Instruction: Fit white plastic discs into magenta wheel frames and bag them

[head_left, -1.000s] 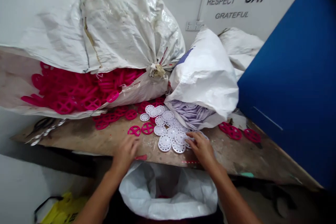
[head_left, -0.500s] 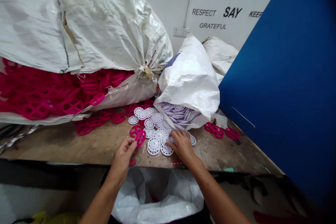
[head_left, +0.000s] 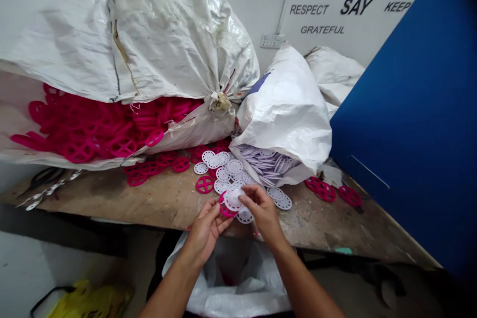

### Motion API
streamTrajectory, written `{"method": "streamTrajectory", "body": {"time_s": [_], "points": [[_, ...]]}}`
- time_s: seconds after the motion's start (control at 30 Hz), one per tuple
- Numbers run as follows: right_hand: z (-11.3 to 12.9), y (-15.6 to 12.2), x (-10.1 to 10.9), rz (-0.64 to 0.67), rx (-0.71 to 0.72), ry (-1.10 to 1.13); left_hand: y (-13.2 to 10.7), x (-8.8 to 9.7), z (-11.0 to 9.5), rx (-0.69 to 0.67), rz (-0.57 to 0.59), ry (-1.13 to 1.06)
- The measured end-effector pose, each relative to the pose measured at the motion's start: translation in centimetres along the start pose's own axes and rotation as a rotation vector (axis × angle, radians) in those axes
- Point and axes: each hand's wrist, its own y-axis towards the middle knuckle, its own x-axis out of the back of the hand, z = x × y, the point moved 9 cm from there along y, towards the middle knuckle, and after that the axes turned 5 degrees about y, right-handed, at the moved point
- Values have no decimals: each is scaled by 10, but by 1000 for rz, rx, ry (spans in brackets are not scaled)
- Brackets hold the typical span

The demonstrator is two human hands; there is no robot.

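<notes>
My left hand [head_left: 209, 226] grips the edge of a pink spoked plastic ring [head_left: 228, 211] near the table's front edge. With thumb and fingers, my right hand [head_left: 261, 211] pinches a white slotted disc [head_left: 233, 200], which overlaps the front of the ring. Part of the ring is hidden behind the disc; whether the two are joined I cannot tell. Loose white discs [head_left: 234, 166] lie in a heap just beyond my hands. One pink ring [head_left: 204, 184] rests on the wood left of that heap.
A big white sack [head_left: 175, 44] at the left spills pink rings [head_left: 93, 129]. Another sack [head_left: 286, 109] opens onto white discs [head_left: 266, 164]. A blue partition [head_left: 402, 124] bounds the table [head_left: 156, 208] at right. Below its edge hangs an open white bag [head_left: 231, 303].
My left hand has brought the pink ring rightward, towards my right hand. The right hand has lifted a white disc from the heap and holds it against the ring. The view has shifted slightly.
</notes>
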Motion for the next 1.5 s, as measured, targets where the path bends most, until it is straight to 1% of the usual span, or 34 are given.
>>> {"method": "streamTrajectory", "body": {"time_s": [0.07, 0.13, 0.17, 0.23, 0.3, 0.37, 0.4, 0.47, 0.53, 0.6, 0.63, 0.7, 0.8, 0.87, 0.93, 0.97, 1.0, 1.03, 1.07, 1.13, 1.2, 1.23, 1.27, 1.33, 1.4, 1.47, 1.5], "points": [[10, -6, -12, 44, 103, -163, -2, -1, -1, -49, -38, 106], [16, -10, -18, 83, 175, -258, -4, 2, -3, -107, -69, 236], [16, -11, -19, 105, 174, -267, -4, 3, -4, -131, -69, 296], [11, -13, -23, 175, 127, -271, -5, 3, -9, -189, -48, 416], [5, -15, -29, 258, 81, -297, -7, 4, -20, -280, -54, 561], [3, -17, -33, 298, 68, -319, -10, 3, -31, -366, -80, 694], [2, -18, -33, 298, 58, -318, -11, 2, -34, -388, -88, 733], [-3, -18, -29, 266, 0, -262, -13, 0, -32, -370, -60, 722], [-10, -19, -26, 258, -86, -141, -14, -3, -22, -293, 12, 645], [-14, -24, -28, 303, -144, -41, -17, -4, -12, -215, 75, 593], [-14, -28, -30, 331, -152, -28, -19, -3, -8, -193, 85, 599], [-13, -37, -32, 371, -133, -76, -24, 3, -4, -181, 71, 657], [-11, -52, -32, 376, -87, -187, -30, 13, 6, -149, 66, 740], [-11, -61, -32, 424, -76, -261, -34, 16, 16, -93, 136, 776], [-11, -62, -27, 485, -74, -328, -40, 15, 22, -46, 228, 861], [-10, -58, -20, 486, -63, -365, -43, 15, 21, -38, 258, 945], [-9, -50, -9, 451, -41, -413, -44, 15, 17, -49, 271, 1052], [-8, -41, 4, 386, -14, -475, -44, 15, 9, -82, 263, 1168], [-7, -30, 19, 301, 15, -558, -41, 15, -2, -141, 231, 1280], [-10, -11, 44, 164, 52, -739, -29, 13, -32, -333, 120, 1464], [-18, 2, 53, 127, 67, -882, -14, 12, -60, -559, -14, 1623], [-22, 5, 54, 136, 71, -928, -4, 12, -69, -645, -72, 1704], [-26, 8, 54, 150, 71, -959, 7, 14, -75, -694, -119, 1780], [-30, 10, 54, 159, 59, -981, 28, 20, -81, -724, -181, 1855], [-28, 11, 58, 124, 46, -950, 41, 24, -84, -725, -213, 1875], [-19, 11, 64, 71, 49, -839, 42, 24, -84, -735, -230, 1889], [-14, 10, 66, 42, 40, -733, 38, 22, -82, -743, -229, 1892]]}}
